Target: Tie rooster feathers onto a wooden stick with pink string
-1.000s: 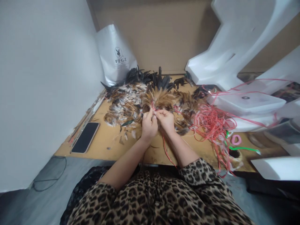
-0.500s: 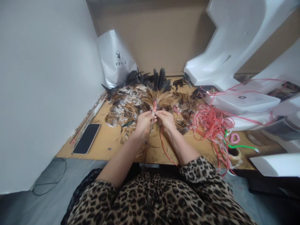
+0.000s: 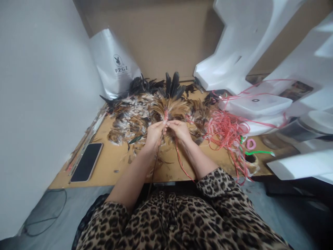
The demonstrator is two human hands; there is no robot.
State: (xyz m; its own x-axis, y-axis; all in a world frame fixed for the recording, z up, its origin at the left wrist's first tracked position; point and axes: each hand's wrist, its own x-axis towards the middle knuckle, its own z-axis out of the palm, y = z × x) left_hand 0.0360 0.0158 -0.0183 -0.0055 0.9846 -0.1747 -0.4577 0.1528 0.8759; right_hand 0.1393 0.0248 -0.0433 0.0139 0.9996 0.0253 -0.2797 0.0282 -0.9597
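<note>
A fan of brown and black feathers stands up from a thin stick, like a feather duster, with red plastic strip wound round its base. My left hand is closed round the stick just under the feathers. The fingertips of my right hand are pinched at the same spot, touching the left fingers. A red strand trails from below my right hand to the table's front edge; what exactly the right fingertips pinch is too small to make out, though it looks like this strip.
Loose feathers heap behind my hands. A tangle of red strip lies right, near a pink ring and green tie. A phone lies left. A silver bag and white moulded pieces stand behind.
The whole view has shifted and tilted slightly, so things on the table appear further left. Both hands stay together at the base of the feathers.
</note>
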